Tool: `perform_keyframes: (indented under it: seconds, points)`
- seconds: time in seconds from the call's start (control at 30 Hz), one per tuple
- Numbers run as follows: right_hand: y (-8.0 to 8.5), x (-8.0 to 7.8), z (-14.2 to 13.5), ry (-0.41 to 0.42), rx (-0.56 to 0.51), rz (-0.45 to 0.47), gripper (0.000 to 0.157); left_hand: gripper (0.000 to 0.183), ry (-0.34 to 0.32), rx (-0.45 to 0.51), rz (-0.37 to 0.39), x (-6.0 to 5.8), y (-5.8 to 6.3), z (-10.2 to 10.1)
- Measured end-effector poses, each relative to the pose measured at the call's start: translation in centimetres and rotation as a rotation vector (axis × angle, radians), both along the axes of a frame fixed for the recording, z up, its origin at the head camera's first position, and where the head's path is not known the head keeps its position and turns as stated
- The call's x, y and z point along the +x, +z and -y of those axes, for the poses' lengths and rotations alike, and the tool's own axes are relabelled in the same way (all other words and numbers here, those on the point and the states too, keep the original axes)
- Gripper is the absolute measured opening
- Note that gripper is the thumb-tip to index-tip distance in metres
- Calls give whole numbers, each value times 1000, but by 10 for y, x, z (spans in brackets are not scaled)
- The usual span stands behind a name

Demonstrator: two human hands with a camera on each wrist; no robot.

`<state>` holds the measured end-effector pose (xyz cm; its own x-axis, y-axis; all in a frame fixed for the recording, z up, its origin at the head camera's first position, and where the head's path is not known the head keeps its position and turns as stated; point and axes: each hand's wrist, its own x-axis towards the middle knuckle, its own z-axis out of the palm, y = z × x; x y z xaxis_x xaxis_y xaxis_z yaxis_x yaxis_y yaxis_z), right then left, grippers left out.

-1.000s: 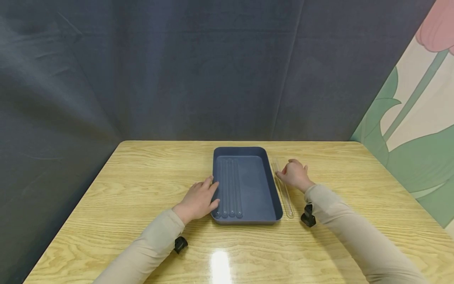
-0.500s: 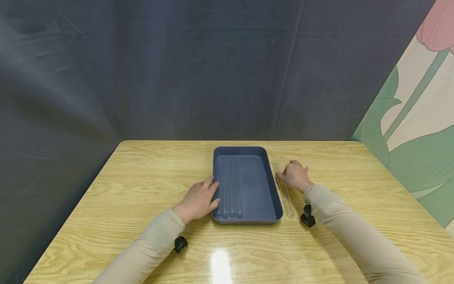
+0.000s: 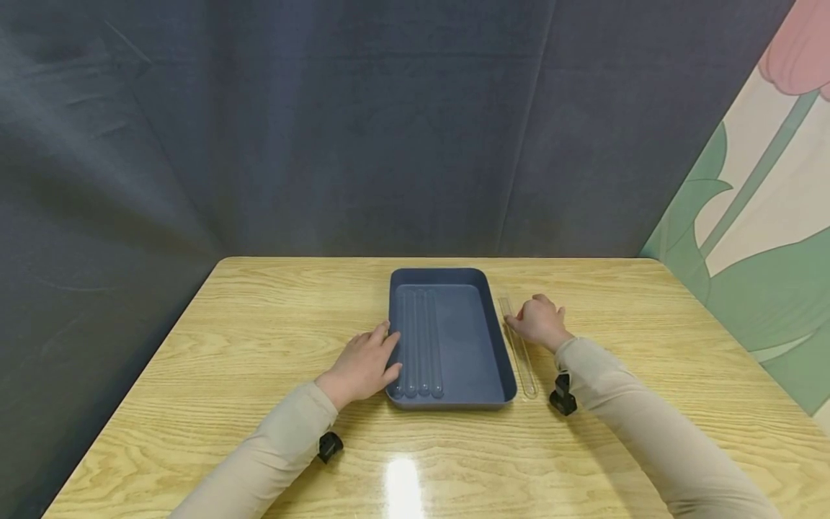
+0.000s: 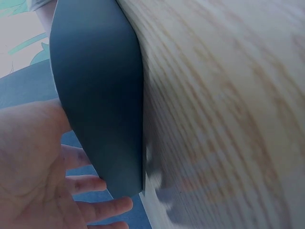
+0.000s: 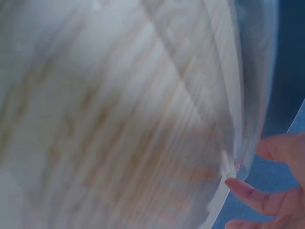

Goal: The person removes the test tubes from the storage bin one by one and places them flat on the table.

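A dark blue tray (image 3: 473,346) sits mid-table. Several clear test tubes (image 3: 424,360) lie side by side along its left half, their rounded ends facing me. My left hand (image 3: 364,364) is at the tray's left rim, its fingers extended; in the left wrist view the thumb meets the rim of the tray wall (image 4: 97,86). Just right of the tray, my right hand (image 3: 540,321) pinches another test tube (image 3: 522,364) near its far end, between thumb and index finger. In the right wrist view this tube (image 5: 255,105) runs alongside the tray wall.
The light wood table (image 3: 259,346) extends on both sides of the tray. A dark curtain (image 3: 389,144) hangs behind its far edge, and a wall with a painted flower (image 3: 765,180) stands at the right.
My right hand and the tube it pinches have shifted very slightly toward me. The left hand, the tray and the tubes inside it stay put.
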<state>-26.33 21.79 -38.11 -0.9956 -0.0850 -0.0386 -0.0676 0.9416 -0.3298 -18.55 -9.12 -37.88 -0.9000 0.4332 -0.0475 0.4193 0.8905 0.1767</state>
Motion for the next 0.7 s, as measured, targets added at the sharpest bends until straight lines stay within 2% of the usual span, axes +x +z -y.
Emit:
perform_keyframes:
  seconds: [0.3,0.7]
  points:
    - [8,3,-1,-1,-44,2,41,53,-11,5,-14,1,2,0]
    - [23,5,7,40,-26,-81,41,54,-7,4,0,0,1,0]
